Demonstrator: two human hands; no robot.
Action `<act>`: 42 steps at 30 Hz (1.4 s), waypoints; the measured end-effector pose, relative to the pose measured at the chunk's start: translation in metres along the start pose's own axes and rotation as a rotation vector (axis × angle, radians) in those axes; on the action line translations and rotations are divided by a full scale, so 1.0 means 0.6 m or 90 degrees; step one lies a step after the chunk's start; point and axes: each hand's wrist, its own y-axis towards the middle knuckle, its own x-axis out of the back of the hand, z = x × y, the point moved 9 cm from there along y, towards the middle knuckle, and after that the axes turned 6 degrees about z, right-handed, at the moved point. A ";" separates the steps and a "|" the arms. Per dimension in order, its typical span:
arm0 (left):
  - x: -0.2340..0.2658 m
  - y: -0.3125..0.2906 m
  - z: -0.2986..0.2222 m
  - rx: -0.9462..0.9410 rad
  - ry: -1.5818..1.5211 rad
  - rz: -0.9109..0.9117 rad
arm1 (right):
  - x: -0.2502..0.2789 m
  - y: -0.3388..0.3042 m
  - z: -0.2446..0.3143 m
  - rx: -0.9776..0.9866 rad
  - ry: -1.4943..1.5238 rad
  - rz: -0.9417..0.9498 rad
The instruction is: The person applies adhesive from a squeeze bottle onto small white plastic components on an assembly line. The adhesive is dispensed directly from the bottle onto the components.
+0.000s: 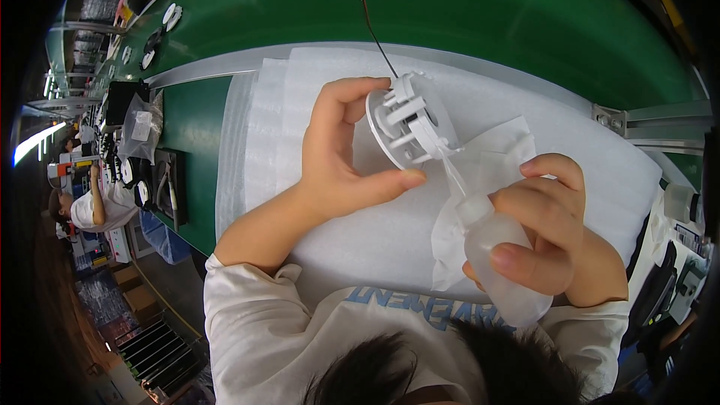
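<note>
My left hand (346, 151) grips a round white plastic assembly (409, 121) by its rim, thumb below and fingers above. Posts and a dark slot show between its two discs. From its top runs a thin dark cable (372, 34) ending in a small white connector. In my right hand (541, 217) is a translucent squeeze bottle (499, 251) with a narrow tapered nozzle, tilted up to the left. The nozzle tip meets or nearly meets the lower right edge of the assembly. A crumpled white wipe (501, 148) lies beneath the bottle and my right hand.
White foam sheets (277, 127) cover the bench in front of me. Behind them runs a metal rail and a green belt (465, 7) with white round parts (172, 16) at far left. A black tray (169, 187) and a clear plastic bag (142, 126) stand left. Another person (97, 202) sits far left.
</note>
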 end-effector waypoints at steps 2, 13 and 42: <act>0.001 0.000 0.006 0.039 -0.062 -0.007 | 0.000 0.000 -0.001 0.000 0.002 -0.001; -0.003 0.001 0.027 0.152 -0.294 -0.035 | -0.001 0.001 -0.002 0.004 0.010 0.002; 0.004 0.007 0.041 0.178 -0.257 -0.045 | -0.037 -0.017 -0.066 -0.222 0.415 0.135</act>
